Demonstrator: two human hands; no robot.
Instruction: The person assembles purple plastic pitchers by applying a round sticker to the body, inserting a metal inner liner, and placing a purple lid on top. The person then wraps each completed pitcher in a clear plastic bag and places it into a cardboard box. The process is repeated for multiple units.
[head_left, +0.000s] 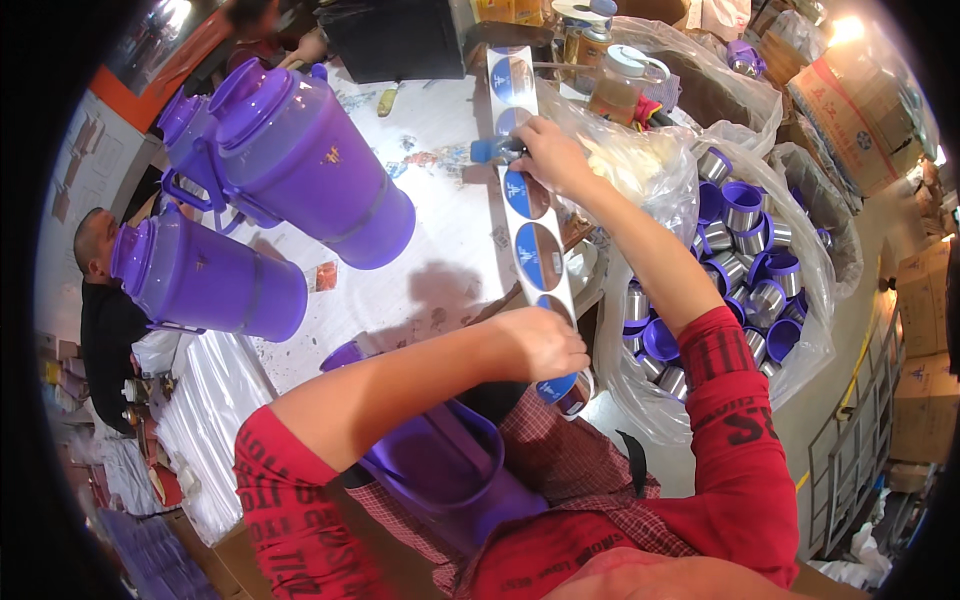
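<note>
Label strip [541, 256] stretched along a white desk [452, 218] between left grip [542, 344] and right grip [553, 157]

The left grip is closed, fingers curled and pinching the strip toward its near end, which hangs just past the knuckles above the lap [575, 445]. The right grip is higher up the strip. Its fingers bend down onto it beside a small blue-and-dark object [486, 151]; whether they hold that object, the strip or both cannot be told. Round labels [522, 195], part blue and part brown, run in a single row from beyond the right grip to past the left one.

Well to the left of both grips, three purple jugs [310, 165] stand on the desk. A fourth jug [450, 475] rests in the lap, below the left grip. Right of the right grip, a clear bag [815, 345] holds many steel cups [765, 300] with purple rims. Beyond the right grip are a jar [615, 92] with a white lid and, farther left, a black box [390, 42]. Far left of the left grip, a co-worker [104, 335] in black is partly visible.
</note>
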